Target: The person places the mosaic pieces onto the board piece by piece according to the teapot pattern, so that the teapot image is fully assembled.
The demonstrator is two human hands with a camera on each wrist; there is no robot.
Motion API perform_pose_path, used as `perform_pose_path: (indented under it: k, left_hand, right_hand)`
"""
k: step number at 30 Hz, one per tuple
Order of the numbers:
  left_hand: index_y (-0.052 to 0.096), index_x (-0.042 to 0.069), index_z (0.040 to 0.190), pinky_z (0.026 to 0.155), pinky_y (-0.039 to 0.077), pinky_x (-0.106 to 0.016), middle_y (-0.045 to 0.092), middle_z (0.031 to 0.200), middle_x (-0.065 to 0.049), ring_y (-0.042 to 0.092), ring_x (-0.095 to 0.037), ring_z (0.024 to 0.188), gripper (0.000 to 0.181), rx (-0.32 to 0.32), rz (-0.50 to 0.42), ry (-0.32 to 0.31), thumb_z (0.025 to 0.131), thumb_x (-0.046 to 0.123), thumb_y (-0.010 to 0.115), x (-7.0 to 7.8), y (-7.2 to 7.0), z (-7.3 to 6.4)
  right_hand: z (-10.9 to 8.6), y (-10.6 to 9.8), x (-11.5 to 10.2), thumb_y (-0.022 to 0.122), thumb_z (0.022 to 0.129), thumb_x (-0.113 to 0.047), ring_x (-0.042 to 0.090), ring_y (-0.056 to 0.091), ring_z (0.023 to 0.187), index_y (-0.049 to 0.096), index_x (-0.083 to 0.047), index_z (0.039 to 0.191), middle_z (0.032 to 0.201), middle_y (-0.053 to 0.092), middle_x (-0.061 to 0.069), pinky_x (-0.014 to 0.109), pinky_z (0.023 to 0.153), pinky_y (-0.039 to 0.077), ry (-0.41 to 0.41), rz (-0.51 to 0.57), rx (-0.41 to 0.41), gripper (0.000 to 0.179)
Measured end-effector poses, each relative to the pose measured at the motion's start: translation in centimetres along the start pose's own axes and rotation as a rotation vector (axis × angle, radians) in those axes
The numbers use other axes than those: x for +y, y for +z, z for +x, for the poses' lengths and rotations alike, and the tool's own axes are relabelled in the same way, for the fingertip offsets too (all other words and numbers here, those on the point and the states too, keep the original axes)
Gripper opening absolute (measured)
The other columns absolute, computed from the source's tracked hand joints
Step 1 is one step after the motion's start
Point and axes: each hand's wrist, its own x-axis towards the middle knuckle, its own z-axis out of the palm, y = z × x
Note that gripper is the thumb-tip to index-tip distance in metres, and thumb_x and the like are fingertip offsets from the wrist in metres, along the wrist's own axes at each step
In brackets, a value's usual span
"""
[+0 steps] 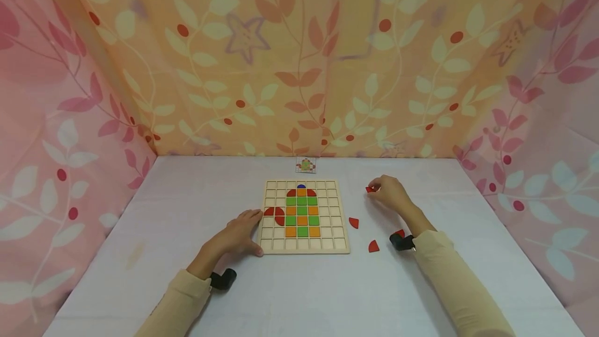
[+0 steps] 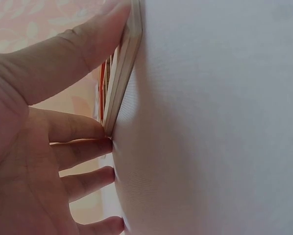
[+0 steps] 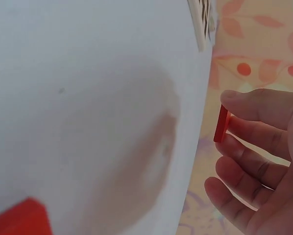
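Observation:
A wooden grid board (image 1: 334, 244) lies on the table with green, orange, red and blue pieces set in its cells. Along its left edge rests my left hand (image 1: 241, 233), fingers spread, the thumb (image 2: 70, 56) against the near corner and the fingertips down on the cloth. Right of the board, my right hand (image 1: 392, 194) pinches a red quarter-circle piece (image 3: 222, 123) between thumb and fingers, raised over the table. Three red quarter circles (image 1: 275, 211) sit together at the board's left side.
Loose red quarter-circle pieces lie right of the board: one close to its edge (image 1: 354, 223), another nearer me (image 1: 373, 246), and a third piece (image 1: 400, 233) partly behind the right wrist camera. A small pattern card (image 1: 305, 165) lies beyond the board. Patterned cloth walls (image 1: 299, 66) enclose the table.

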Motion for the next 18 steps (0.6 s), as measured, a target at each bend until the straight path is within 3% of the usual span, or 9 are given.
perform_pose_path:
  k: [10, 18]
  left_hand:
    - [0.035, 0.0, 0.149, 0.114, 0.026, -0.063, 0.034, 0.156, -0.019, 0.025, -0.039, 0.146, 0.102, -0.001, -0.005, -0.004, 0.067, 0.028, 0.089, 0.1, 0.0, 0.1]
    - [0.036, -0.001, 0.148, 0.113, 0.026, -0.064, 0.035, 0.155, -0.019, 0.026, -0.04, 0.146, 0.101, 0.003, -0.005, 0.004, 0.067, 0.027, 0.089, 0.1, 0.0, 0.0]
  right_hand:
    - [0.4, 0.4, -1.9, 0.074, 0.082, -0.014, 0.027, 0.061, 0.083, 0.073, 0.001, 0.101, 0.089, 0.068, 0.015, 0.043, 0.079, 0.049, -0.065, -0.001, 0.02, 0.024]
    - [0.8, 1.1, -3.0, 0.075, 0.083, -0.016, 0.026, 0.059, 0.085, 0.074, 0.0, 0.102, 0.091, 0.068, 0.014, 0.042, 0.08, 0.049, -0.048, 0.014, -0.005, 0.025]
